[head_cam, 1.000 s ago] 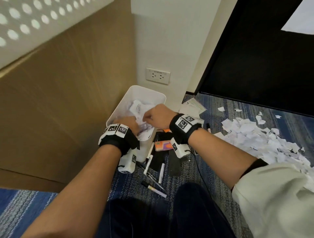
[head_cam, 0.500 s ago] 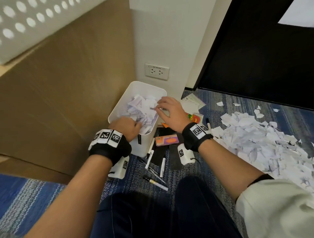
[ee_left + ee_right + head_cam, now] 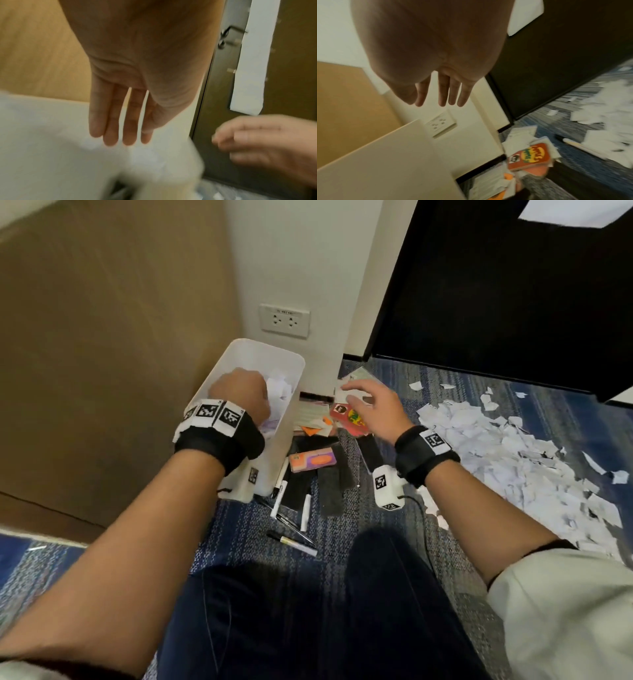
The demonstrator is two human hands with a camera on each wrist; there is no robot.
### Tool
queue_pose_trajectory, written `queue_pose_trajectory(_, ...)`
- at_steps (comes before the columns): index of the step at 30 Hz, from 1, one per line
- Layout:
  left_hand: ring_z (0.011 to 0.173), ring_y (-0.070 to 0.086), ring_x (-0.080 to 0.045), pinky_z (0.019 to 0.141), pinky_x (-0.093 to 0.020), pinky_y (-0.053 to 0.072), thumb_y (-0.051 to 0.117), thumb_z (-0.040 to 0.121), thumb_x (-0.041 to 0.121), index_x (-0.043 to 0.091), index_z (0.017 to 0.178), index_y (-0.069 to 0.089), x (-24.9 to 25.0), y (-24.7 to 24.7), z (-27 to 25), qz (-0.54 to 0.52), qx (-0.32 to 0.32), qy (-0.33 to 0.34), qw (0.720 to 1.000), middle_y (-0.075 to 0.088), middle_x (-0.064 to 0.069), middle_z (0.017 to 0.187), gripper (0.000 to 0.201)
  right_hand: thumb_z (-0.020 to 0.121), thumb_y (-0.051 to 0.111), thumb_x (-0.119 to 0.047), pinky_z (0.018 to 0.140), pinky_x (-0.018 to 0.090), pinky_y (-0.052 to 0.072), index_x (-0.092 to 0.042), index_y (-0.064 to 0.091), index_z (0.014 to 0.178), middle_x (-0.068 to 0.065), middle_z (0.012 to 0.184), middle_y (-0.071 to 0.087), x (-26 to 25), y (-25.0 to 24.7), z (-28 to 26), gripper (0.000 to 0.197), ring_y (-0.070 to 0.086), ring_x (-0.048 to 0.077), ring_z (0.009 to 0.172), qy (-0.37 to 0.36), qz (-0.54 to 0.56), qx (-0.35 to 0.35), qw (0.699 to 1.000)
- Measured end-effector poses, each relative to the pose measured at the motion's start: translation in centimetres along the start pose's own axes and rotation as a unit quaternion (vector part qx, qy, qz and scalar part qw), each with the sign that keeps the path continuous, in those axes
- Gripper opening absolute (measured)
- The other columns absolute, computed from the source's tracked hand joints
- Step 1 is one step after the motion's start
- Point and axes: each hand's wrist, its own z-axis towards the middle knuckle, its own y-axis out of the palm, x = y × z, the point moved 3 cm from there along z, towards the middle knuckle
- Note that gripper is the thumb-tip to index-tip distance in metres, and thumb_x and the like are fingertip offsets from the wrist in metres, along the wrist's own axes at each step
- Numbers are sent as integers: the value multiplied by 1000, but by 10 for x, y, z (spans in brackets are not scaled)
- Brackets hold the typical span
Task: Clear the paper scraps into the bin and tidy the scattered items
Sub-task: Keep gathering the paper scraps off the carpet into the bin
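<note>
The white bin stands against the wall, its long axis running from 7 toward 1 o'clock, with crumpled paper scraps inside. The left hand reaches down into it, fingers straight and together, holding nothing. The right hand hovers at 3 o'clock of the bin, fingers spread and empty, above a red card box. A large scrap pile covers the carpet farther toward 3 o'clock. Pens lie at 6 o'clock of the bin.

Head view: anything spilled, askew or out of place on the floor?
Yes. A large heap of paper scraps still covers the carpet right of the bin. Pens, cards and a red booklet lie jumbled beside the bin.
</note>
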Motion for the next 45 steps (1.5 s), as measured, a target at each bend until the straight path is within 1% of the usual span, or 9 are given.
queue_pose_trajectory(5, 88, 63, -35, 69, -35, 47, 49, 87, 20, 14, 100, 66, 120, -24, 13, -94, 92, 88, 987, 67, -12, 94, 23, 91, 66, -20, 101, 42, 47, -23, 70, 105, 6, 116, 69, 126, -59, -41, 16, 62, 25, 109, 202, -76, -11, 976)
queue_pose_trajectory(8, 94, 61, -29, 74, -32, 45, 55, 87, 24, 18, 111, 60, 190, 20, 43, -159, 6, 132, 978, 63, -9, 105, 25, 86, 72, -21, 96, 32, 44, -14, 66, 118, 15, 125, 63, 199, -92, -88, 33, 59, 30, 116, 335, -138, -32, 932)
queue_pose_trajectory(15, 118, 51, -38, 95, -41, 46, 69, 81, 25, 17, 140, 41, 311, 191, 89, -104, -192, 161, 962, 41, -17, 138, 65, 79, 79, -40, 98, 43, 45, -17, 37, 144, 23, 142, 31, 310, -157, -187, 82, 52, 41, 115, 501, -129, 57, 854)
queue_pose_trajectory(21, 135, 30, -49, 106, -57, 36, 79, 76, 35, 32, 154, 4, 366, 289, 119, -128, -282, 142, 940, 15, -15, 156, 108, 60, 84, -59, 94, 38, 50, -29, 34, 142, 10, 139, 35, 355, -122, -215, 102, 52, 26, 111, 482, -26, 11, 876)
queue_pose_trajectory(31, 149, -11, -30, 118, -58, -1, 34, 56, 100, 51, 150, 6, 438, 357, 136, -186, -273, 72, 941, -13, -1, 163, 109, 56, 91, -44, 72, 33, 48, -23, 42, 112, 4, 119, 30, 385, -95, -205, 77, 51, 28, 83, 491, -50, 35, 869)
queue_pose_trajectory(36, 148, 12, -28, 118, -52, 18, 58, 53, 90, 46, 146, 28, 476, 360, 102, -240, -264, 125, 926, 11, -6, 161, 107, 61, 88, -45, 67, 31, 42, -18, 45, 100, 3, 111, 32, 388, -91, -209, 64, 51, 25, 75, 478, -74, 31, 875)
queue_pose_trajectory(39, 126, 40, -35, 102, -49, 42, 76, 66, 61, 36, 141, 42, 480, 363, 92, -208, -230, 180, 934, 32, -11, 141, 86, 67, 87, -39, 68, 28, 39, -15, 46, 94, 2, 107, 33, 386, -92, -215, 54, 47, 20, 73, 468, -66, 33, 881)
queue_pose_trajectory(42, 100, 58, -37, 89, -39, 50, 69, 85, 38, 25, 136, 49, 478, 358, 94, -234, -225, 172, 930, 40, -13, 126, 57, 70, 84, -31, 70, 22, 36, -22, 51, 84, 3, 98, 40, 390, -91, -225, 38, 45, 15, 74, 434, -9, 59, 899)
queue_pose_trajectory(45, 105, 58, -37, 84, -39, 47, 53, 97, 33, 20, 137, 48, 474, 345, 102, -235, -205, 162, 936, 53, -17, 122, 42, 69, 78, -38, 78, 21, 47, -31, 58, 91, 5, 98, 51, 387, -89, -231, 31, 54, 11, 80, 420, 118, 110, 893)
